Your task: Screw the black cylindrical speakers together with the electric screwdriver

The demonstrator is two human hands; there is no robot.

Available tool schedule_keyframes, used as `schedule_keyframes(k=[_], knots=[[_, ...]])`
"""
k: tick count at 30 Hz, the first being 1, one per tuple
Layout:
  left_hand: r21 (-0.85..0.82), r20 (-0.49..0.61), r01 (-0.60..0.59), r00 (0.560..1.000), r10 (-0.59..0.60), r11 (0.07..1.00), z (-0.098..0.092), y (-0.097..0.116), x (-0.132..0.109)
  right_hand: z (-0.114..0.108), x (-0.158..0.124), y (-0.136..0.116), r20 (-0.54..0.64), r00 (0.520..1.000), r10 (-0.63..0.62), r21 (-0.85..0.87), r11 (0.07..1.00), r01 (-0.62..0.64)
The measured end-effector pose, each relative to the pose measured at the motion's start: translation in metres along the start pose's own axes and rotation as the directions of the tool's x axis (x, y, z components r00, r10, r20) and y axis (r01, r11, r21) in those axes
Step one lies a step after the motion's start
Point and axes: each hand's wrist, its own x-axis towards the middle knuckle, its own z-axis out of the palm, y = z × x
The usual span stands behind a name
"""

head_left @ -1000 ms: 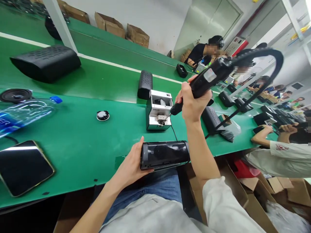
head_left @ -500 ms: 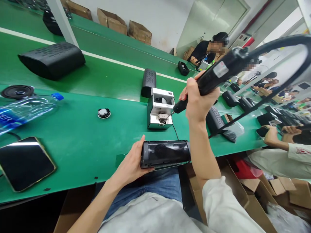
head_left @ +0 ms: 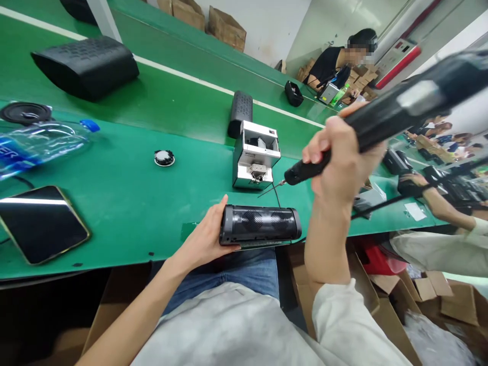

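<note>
My left hand (head_left: 204,239) grips the left end of a black cylindrical speaker (head_left: 260,225) that lies across the near edge of the green table (head_left: 125,213). My right hand (head_left: 341,160) is wrapped round a black electric screwdriver (head_left: 385,119). Its thin bit points down and left, just above the speaker and in front of a small white and silver screw feeder box (head_left: 255,160). The screwdriver's upper body is blurred.
A phone (head_left: 40,223) and a lying water bottle (head_left: 41,145) are at the left, with a small round part (head_left: 164,158) mid-table. Black speaker housings (head_left: 86,66) lie on the conveyor. Other people work at the right and far end. Cardboard boxes (head_left: 438,297) sit below.
My right hand has lifted the screwdriver's bit off the feeder box and drawn it back toward the speaker. My left hand and the speaker have held still.
</note>
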Motion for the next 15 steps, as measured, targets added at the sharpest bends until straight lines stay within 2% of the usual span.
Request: schedule_keyframes(k=[4,7,11,15], knots=[[-0.009,-0.009,-0.023,1.0,0.023,1.0,0.0,-0.004,0.0,-0.008,-0.025,-0.073,-0.066,0.989,0.131,0.102,0.987,-0.124],[0.0,-0.007,-0.025,1.0,0.025,1.0,0.0,-0.005,0.0,-0.007,-0.047,-0.103,-0.011,0.987,0.163,0.106,0.981,-0.161],[0.01,0.0,-0.024,1.0,0.024,1.0,0.002,-0.004,0.002,-0.01,-0.07,-0.111,0.055,0.986,0.154,0.098,0.982,-0.159],[0.024,-0.003,-0.006,1.0,0.006,1.0,0.0,-0.007,-0.001,-0.018,-0.08,-0.098,0.101,0.976,0.191,0.045,0.979,-0.197]])
